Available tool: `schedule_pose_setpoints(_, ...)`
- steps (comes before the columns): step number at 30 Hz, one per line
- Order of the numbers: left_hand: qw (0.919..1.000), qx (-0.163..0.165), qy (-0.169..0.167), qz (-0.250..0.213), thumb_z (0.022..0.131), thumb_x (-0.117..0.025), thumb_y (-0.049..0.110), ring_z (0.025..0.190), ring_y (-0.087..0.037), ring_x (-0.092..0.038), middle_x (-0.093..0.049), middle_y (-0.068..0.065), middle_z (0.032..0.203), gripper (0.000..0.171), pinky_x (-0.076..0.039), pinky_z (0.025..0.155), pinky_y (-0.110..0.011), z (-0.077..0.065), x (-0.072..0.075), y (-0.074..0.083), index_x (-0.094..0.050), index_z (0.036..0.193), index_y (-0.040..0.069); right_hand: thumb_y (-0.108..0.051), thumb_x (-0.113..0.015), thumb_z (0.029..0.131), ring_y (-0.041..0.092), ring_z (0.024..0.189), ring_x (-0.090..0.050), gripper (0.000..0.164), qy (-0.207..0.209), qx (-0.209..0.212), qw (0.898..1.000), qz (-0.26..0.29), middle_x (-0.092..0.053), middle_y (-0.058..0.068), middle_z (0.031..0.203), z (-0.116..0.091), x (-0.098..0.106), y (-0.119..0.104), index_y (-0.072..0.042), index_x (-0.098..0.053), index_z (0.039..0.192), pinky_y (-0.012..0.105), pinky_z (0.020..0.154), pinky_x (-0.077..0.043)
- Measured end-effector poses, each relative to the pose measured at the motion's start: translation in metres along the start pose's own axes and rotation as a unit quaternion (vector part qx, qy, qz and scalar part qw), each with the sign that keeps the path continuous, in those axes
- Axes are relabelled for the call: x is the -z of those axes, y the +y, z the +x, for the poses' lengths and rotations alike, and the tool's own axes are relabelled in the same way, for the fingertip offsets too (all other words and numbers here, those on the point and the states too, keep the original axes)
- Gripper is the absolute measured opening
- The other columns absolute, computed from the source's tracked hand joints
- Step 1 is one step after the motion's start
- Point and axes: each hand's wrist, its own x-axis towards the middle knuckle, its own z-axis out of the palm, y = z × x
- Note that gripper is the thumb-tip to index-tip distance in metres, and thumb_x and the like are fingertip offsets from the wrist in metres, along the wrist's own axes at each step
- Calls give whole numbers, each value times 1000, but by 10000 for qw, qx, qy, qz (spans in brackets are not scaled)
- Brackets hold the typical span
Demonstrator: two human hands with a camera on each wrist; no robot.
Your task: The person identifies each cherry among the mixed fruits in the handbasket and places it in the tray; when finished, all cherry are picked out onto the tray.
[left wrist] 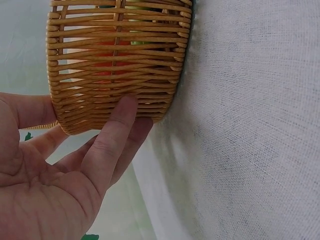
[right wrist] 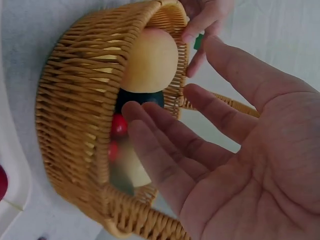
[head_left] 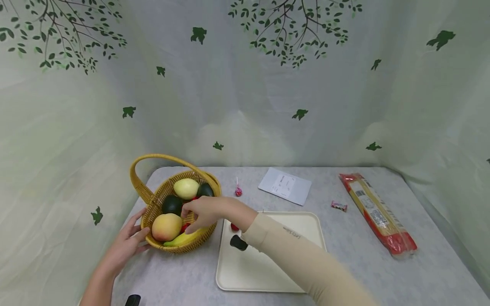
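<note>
Beige sleeve (head_left: 298, 253) | basket (right wrist: 75, 110) beneath right hand (head_left: 206, 211), touching left hand (head_left: 127, 243)

golden-brown basket (right wrist: 75, 115), yellow banana (head_left: 186, 238), green-leaf-printed backdrop (head_left: 252, 97)

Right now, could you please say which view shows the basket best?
The head view: it shows the basket whole in frame, handle included, though the right hand covers part. The left wrist view shows mostly its woven side, cut off at the top; the right wrist view, its side and opening, partly behind that hand.
</note>
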Motion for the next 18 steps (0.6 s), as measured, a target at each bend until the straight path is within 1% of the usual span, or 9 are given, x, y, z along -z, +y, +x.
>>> schedule_pose_setpoints(4, 10000, 31, -8, 4, 117, -42, 21, 134, -41, -64, -23, -42, 166, 74, -64, 99, -45, -1, 1, 0, 4, 174, 22, -47, -71, 103, 5, 117, -58, 47, -381, -311, 9985, -239, -66, -8, 138, 22, 5, -10, -24, -64, 143, 20, 96, -49)
schedule_pose_setpoints(6, 10000, 45, -2, 1, 118, -43, 21, 134, -42, -63, -23, -42, 166, 74, -64, 99, -46, -1, 0, 0, 4, 174, 23, -48, -70, 104, 4, 115, -59, 48, -606, -488, 9967, -217, -66, -7, 139, 32, 7, -14, -24, -62, 145, 19, 95, -50)
schedule_pose_setpoints(8, 10000, 23, 2, -32, 117, -43, 21, 134, -41, -64, -23, -42, 165, 74, -64, 99, -46, -1, 0, -1, 4, 174, 23, -47, -69, 104, 6, 107, -61, 50, -835, -651, 9944, -47, -69, -6, 130, 41, 10, -16, -22, -61, 147, 19, 91, -52)
schedule_pose_setpoints(10, 10000, -3, 11, -37, 117, -43, 21, 132, -40, -65, -25, -42, 165, 74, -64, 99, -45, -1, 1, -1, 4, 174, 23, -44, -70, 105, 10, 98, -61, 46, -1018, -819, 9910, 281, -69, -1, 116, 47, 11, -16, -20, -62, 143, 22, 89, -55)
schedule_pose_setpoints(11, 10000, -11, 14, -42, 117, -43, 21, 132, -40, -65, -25, -42, 164, 74, -64, 99, -46, -1, 1, -1, 4, 174, 23, -42, -70, 105, 11, 95, -61, 42, -1069, -906, 9891, 460, -68, 1, 112, 50, 11, -16, -19, -63, 139, 23, 89, -57)
schedule_pose_setpoints(13, 10000, -38, 19, -38, 117, -43, 22, 132, -40, -65, -25, -42, 165, 74, -65, 98, -45, -2, 2, -1, 3, 174, 23, -39, -71, 104, 14, 98, -64, 35, -1123, -1047, 9849, 799, -69, 4, 113, 55, 10, -13, -17, -66, 130, 25, 95, -60)
schedule_pose_setpoints(15, 10000, -24, 25, 1, 117, -44, 23, 133, -41, -65, -25, -42, 165, 74, -64, 99, -46, -2, 2, -1, 3, 175, 23, -39, -73, 103, 14, 104, -68, 28, -1133, -1246, 9808, 982, -72, 4, 120, 59, 8, -12, -17, -68, 120, 28, 100, -61)
schedule_pose_setpoints(16, 10000, -10, 17, 25, 117, -44, 24, 133, -42, -64, -24, -42, 166, 74, -64, 99, -46, -2, 2, -1, 3, 175, 23, -39, -73, 103, 14, 108, -70, 28, -1136, -1335, 9793, 1007, -72, 3, 125, 61, 8, -11, -16, -70, 118, 29, 101, -61)
schedule_pose_setpoints(18, 10000, -28, 0, 62, 117, -44, 25, 135, -43, -63, -23, -42, 166, 74, -64, 99, -46, -2, 4, -1, 3, 175, 24, -43, -74, 102, 14, 111, -73, 30, -1148, -1571, 9768, 896, -74, 1, 129, 66, 8, -11, -16, -73, 115, 28, 99, -62)
